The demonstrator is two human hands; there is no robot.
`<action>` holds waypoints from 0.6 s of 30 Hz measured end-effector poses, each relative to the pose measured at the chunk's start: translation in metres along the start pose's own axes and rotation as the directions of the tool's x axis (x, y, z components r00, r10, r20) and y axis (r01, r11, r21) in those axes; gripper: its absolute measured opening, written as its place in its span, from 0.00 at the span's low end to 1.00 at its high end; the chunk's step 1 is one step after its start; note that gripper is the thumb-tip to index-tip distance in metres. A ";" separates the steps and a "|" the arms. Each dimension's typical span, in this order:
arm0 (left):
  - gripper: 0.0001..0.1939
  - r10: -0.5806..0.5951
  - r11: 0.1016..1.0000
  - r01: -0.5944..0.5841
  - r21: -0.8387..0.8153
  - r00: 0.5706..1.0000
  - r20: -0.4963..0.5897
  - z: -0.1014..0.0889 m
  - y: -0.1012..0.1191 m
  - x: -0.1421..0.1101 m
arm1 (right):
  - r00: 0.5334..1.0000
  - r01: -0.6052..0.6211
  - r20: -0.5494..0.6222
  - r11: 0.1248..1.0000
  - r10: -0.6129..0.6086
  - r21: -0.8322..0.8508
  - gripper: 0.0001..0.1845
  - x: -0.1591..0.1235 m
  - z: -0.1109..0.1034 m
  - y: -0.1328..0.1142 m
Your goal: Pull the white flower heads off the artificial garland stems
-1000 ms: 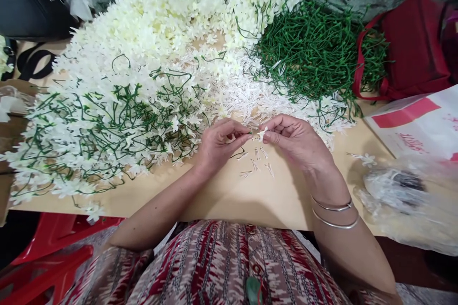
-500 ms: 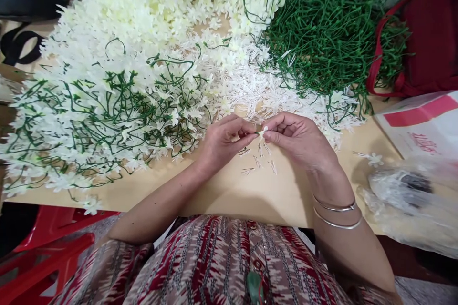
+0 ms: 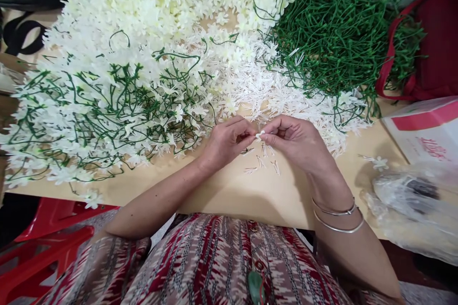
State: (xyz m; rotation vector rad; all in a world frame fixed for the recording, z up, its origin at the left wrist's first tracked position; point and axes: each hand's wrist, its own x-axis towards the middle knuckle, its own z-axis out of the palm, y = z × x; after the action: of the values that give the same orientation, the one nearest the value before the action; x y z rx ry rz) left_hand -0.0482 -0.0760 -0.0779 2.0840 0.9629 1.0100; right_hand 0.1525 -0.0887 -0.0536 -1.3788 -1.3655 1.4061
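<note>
In front of my chest, my two hands meet fingertip to fingertip over the table (image 3: 229,195). My right hand (image 3: 295,140) pinches a small white artificial flower (image 3: 260,135) between thumb and index finger. My left hand (image 3: 231,142) is closed in a pinch against the flower's other side. It grips a thin green plastic stem (image 3: 247,151), mostly hidden by the fingers, with a bit showing below them. Just under the hands lie several small white stamen pieces (image 3: 261,161). Beyond the fingertips spreads a heap of the same white stamens (image 3: 257,90).
White flowers with green stems (image 3: 118,100) cover the left side, and loose white petals (image 3: 161,0) pile behind. Green stems (image 3: 336,43) heap at the back right beside a red bag (image 3: 438,43). A printed paper bag (image 3: 425,128) and clear plastic bag (image 3: 415,214) lie right.
My hands have come together, closing the small gap between the left fingertips and the white flower. The flower now sits against both hands' fingertips. The camera view has shifted slightly.
</note>
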 end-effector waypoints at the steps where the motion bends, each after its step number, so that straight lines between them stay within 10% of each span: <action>1: 0.06 -0.001 1.000 0.001 0.011 1.000 0.011 0.000 0.000 0.000 | 1.000 0.002 -0.002 1.000 -0.002 -0.009 0.08 0.000 0.001 0.000; 18: 0.06 0.007 0.994 -0.010 0.111 1.000 0.028 0.003 0.002 -0.003 | 0.999 0.021 -0.023 0.996 -0.023 -0.082 0.05 -0.003 0.005 -0.003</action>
State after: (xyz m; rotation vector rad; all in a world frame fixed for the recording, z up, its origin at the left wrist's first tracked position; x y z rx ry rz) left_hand -0.0464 -0.0799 -0.0786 2.1893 1.0183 0.9483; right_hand 0.1478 -0.0923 -0.0512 -1.4248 -1.4325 1.3282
